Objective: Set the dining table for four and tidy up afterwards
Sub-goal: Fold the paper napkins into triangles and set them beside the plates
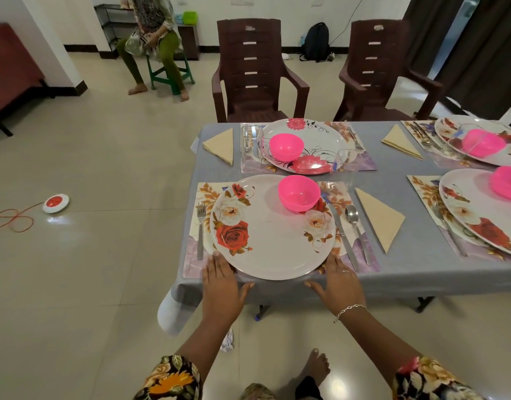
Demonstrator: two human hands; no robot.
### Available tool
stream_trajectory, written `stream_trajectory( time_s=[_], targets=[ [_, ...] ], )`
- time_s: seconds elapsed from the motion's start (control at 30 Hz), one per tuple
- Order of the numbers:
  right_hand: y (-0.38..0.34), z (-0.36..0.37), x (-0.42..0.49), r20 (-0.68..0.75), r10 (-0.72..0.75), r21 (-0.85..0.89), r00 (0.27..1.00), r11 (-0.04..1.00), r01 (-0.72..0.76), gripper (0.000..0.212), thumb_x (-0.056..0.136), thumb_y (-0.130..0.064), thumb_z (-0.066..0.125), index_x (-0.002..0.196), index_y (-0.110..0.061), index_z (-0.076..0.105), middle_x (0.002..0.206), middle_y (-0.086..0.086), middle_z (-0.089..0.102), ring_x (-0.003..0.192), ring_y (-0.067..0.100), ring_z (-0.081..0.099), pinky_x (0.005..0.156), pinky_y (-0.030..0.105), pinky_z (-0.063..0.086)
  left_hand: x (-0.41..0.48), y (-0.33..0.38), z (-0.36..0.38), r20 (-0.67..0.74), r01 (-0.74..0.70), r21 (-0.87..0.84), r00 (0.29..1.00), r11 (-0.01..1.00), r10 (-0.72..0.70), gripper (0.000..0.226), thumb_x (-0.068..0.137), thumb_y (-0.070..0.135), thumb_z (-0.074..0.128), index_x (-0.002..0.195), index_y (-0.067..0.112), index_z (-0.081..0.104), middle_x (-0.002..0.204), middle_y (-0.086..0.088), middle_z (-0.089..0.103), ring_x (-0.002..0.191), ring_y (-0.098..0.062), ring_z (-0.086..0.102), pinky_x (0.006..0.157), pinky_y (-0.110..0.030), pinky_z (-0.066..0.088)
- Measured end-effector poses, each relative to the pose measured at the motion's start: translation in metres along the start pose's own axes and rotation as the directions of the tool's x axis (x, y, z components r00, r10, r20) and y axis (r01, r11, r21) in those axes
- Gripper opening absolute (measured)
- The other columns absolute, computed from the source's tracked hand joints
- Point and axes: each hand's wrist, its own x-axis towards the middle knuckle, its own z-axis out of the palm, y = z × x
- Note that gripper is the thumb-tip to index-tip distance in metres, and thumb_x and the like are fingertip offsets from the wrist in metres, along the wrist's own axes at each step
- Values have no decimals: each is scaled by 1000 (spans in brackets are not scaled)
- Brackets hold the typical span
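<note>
On your left, a fork [201, 229] lies on the placemat [192, 255], just beside the floral plate [274, 249]. Your left hand [221, 280] rests flat at the plate's near-left rim, fingers straight, gripping nothing. The plate sits on the placemat at the table's [407, 272] near edge, with a pink bowl [299, 193] on its far side. Your right hand [339, 281] lies flat at the near-right rim, fingers also straight. To its right lie a knife [344, 238], a spoon [355, 223] and a folded napkin [381, 217].
</note>
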Motion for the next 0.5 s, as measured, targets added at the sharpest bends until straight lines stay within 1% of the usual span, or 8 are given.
stream_trajectory(
  time_s=[0.13, 0.17, 0.23, 0.27, 0.3, 0.37, 0.43, 0.5],
  targets=[
    [2, 1, -1, -5, -5, 13, 1000, 1000, 5, 91, 80, -67, 47, 144, -6, 24, 147, 8, 37, 134, 21, 37, 109, 32, 33, -1, 1, -5, -3, -9, -26, 1000, 1000, 9, 108, 80, 74, 36, 147, -3, 0, 157, -18, 7, 146, -27, 6, 118, -34, 0],
    [2, 1, -1, -3, -2, 19, 1000, 1000, 2, 92, 79, -69, 45, 144, -7, 24, 147, 8, 37, 134, 20, 37, 109, 32, 33, -1, 1, -6, -7, -6, -35, 1000, 999, 6, 113, 75, 81, 26, 148, -2, 0, 157, -18, 8, 146, -26, 6, 118, -34, 0],
    [2, 1, 0, -1, 10, 46, 1000, 999, -10, 93, 78, -72, 42, 144, -8, 24, 147, 6, 37, 134, 20, 38, 108, 32, 35, -3, 2, -6, -23, 0, -57, 1000, 998, -2, 131, 57, 93, -5, 148, -2, 2, 157, -17, 10, 146, -27, 7, 117, -34, 0],
    [2, 1, 0, -6, 17, 61, 1000, 998, -17, 94, 77, -73, 39, 144, -9, 24, 147, 6, 38, 133, 20, 39, 108, 33, 36, -4, 1, -4, -29, 5, -65, 1000, 998, -6, 139, 48, 93, -16, 148, -1, 2, 157, -17, 11, 146, -27, 8, 117, -34, 0],
    [2, 1, 0, -12, 22, 75, 1000, 997, -21, 95, 75, -75, 35, 143, -10, 26, 146, 5, 39, 132, 20, 40, 107, 33, 37, -3, 0, -2, -38, 7, -76, 999, 997, -10, 141, 45, 92, -21, 148, -1, 3, 157, -17, 11, 146, -27, 8, 117, -34, 0],
    [1, 2, 0, -25, 29, 102, 999, 994, -27, 95, 73, -75, 30, 142, -10, 28, 143, 4, 43, 130, 20, 43, 106, 34, 39, -3, 1, -2, -54, 19, -111, 998, 994, -25, 134, 54, 92, -14, 148, -2, 6, 156, -18, 14, 146, -28, 10, 117, -35, 2],
    [0, 2, 2, -34, 39, 108, 999, 994, -35, 90, 77, -72, 34, 142, -10, 28, 142, 4, 45, 129, 20, 44, 105, 34, 39, -3, 3, -3, -59, 26, -123, 998, 992, -33, 113, 74, 83, 13, 148, -2, 5, 156, -18, 14, 146, -28, 9, 118, -36, 3],
    [0, 2, 3, -37, 43, 87, 998, 995, -40, 86, 79, -70, 38, 141, -11, 29, 142, 4, 44, 129, 20, 45, 104, 33, 39, -3, 4, -2, -50, 33, -113, 998, 993, -39, 100, 84, 70, 34, 148, -1, 3, 157, -16, 11, 146, -26, 7, 118, -35, 1]
  ],
)
